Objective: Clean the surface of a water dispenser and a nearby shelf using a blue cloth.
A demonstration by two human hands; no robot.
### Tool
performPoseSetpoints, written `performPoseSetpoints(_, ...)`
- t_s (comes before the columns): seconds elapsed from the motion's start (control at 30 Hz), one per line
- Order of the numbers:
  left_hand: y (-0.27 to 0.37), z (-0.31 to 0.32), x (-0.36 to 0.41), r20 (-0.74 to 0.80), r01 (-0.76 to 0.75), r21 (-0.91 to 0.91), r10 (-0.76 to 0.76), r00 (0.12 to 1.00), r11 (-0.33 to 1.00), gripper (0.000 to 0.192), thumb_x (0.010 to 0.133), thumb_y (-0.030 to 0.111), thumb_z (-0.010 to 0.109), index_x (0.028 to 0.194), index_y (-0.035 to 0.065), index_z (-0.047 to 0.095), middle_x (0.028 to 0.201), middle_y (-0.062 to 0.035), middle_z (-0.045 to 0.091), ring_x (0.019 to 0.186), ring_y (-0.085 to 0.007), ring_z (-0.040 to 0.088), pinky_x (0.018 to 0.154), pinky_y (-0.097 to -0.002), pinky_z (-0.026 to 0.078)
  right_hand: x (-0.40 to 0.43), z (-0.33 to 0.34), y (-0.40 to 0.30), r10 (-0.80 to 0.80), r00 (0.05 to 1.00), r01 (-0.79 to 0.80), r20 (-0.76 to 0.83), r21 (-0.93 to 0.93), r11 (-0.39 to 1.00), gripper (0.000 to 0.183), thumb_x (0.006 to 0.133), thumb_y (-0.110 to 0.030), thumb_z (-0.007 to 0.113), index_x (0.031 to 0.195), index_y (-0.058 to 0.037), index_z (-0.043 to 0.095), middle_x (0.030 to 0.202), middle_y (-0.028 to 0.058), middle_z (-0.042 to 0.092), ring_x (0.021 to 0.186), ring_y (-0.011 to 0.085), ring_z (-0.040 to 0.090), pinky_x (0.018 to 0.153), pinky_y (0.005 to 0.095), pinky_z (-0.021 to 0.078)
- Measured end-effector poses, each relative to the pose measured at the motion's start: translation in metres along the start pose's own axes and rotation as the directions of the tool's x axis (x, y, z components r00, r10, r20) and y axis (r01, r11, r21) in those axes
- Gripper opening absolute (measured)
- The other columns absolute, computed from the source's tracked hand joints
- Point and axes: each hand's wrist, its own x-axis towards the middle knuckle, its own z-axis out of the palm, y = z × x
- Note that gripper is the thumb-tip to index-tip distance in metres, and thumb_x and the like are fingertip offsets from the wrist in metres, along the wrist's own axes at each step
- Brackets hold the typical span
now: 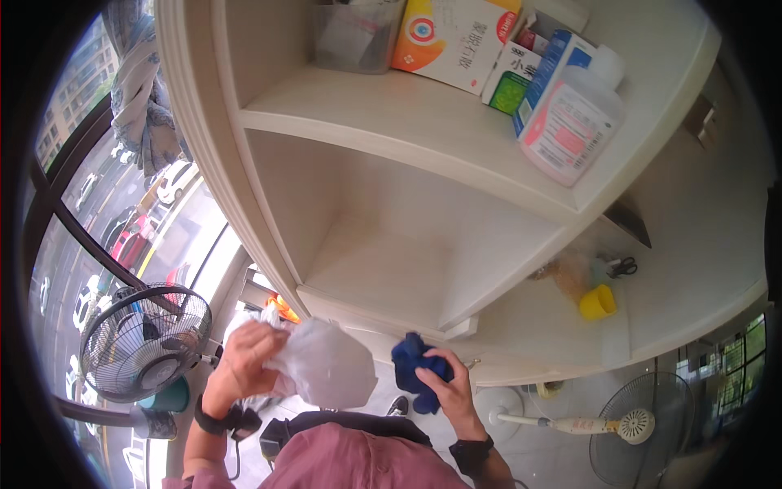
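My left hand is closed around the gathered top of a white plastic bag, whose bulging part hangs to the right of my fingers. In my right hand is a crumpled dark blue cloth, gripped between thumb and fingers. Both hands are in front of my body, just below the edge of a cream shelf unit. What the bag holds cannot be seen. Each wrist wears a black band.
Above, a shelf holds a clear plastic bin, medicine boxes and a plastic bottle. A yellow cup and black-handled scissors lie at right. One fan stands left by the window, another at lower right.
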Motion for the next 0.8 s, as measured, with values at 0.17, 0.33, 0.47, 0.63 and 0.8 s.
performPoseSetpoints(0.17, 0.009, -0.004, -0.049, 0.092, 0.148, 0.01, -0.149, 0.985, 0.989, 0.047, 0.045, 0.006, 0.066, 0.09, 0.001, 0.056, 0.084, -0.0112, 0.061, 0.073, -0.0295, 0.058, 0.063, -0.0369, 0.044, 0.082, 0.051, -0.001, -0.64, 0.767, 0.402, -0.051, -0.739, 0.541, 0.029, 0.07, -0.011, 0.071, 0.097, -0.0082, 0.06, 0.126, 0.0219, 0.045, 0.117, 0.0411, 0.04, 0.096, 0.0476, 0.0332)
performPoseSetpoints(0.33, 0.014, -0.002, -0.106, -0.001, 0.311, 0.003, -0.311, 0.95, 0.95, 0.046, 0.043, 0.002, 0.063, 0.088, 0.0003, 0.057, 0.081, -0.0124, 0.061, 0.071, -0.031, 0.058, 0.063, -0.038, 0.045, 0.158, 0.075, 0.073, -0.363, 0.909, -0.055, -0.203, -0.924, 0.377, 0.05, 0.077, -0.042, 0.061, 0.104, -0.0005, 0.053, 0.126, 0.0399, 0.035, 0.122, 0.0534, 0.03, 0.098, 0.0643, 0.0194)
performPoseSetpoints(0.47, 0.016, -0.002, -0.133, 0.005, 0.375, 0.032, -0.375, 0.927, 0.927, 0.045, 0.042, 0.006, 0.065, 0.086, 0.0002, 0.056, 0.084, -0.0118, 0.061, 0.071, -0.0302, 0.058, 0.062, -0.0369, 0.045, 0.231, 0.102, 0.063, -0.338, 0.877, -0.199, -0.342, -0.898, 0.392, 0.058, 0.078, -0.043, 0.057, 0.111, 0.0027, 0.046, 0.125, 0.0467, 0.029, 0.121, 0.0607, 0.026, 0.094, 0.0708, 0.0154)
performPoseSetpoints(0.63, 0.01, -0.001, -0.157, 0.025, 0.395, 0.024, -0.396, 0.918, 0.918, 0.047, 0.042, 0.007, 0.065, 0.087, 0.0006, 0.056, 0.084, -0.0113, 0.061, 0.071, -0.0292, 0.058, 0.061, -0.0372, 0.044, 0.259, 0.185, 0.07, -0.269, 0.955, -0.043, -0.121, -0.96, 0.276, 0.053, 0.078, -0.037, 0.056, 0.118, -0.0042, 0.046, 0.131, 0.0329, 0.034, 0.123, 0.0535, 0.028, 0.094, 0.0696, 0.0212)
performPoseSetpoints(0.8, 0.0, 0.001, -0.164, 0.094, 0.342, -0.016, -0.339, 0.936, 0.939, 0.051, 0.041, 0.005, 0.063, 0.091, 0.0, 0.056, 0.084, -0.0112, 0.06, 0.072, -0.0292, 0.058, 0.061, -0.0375, 0.044, 0.259, 0.156, 0.084, -0.41, 0.876, 0.397, 0.256, -0.865, 0.307, 0.049, 0.07, -0.029, 0.062, 0.111, -0.0057, 0.052, 0.127, 0.0201, 0.044, 0.118, 0.0406, 0.04, 0.092, 0.0553, 0.0331)
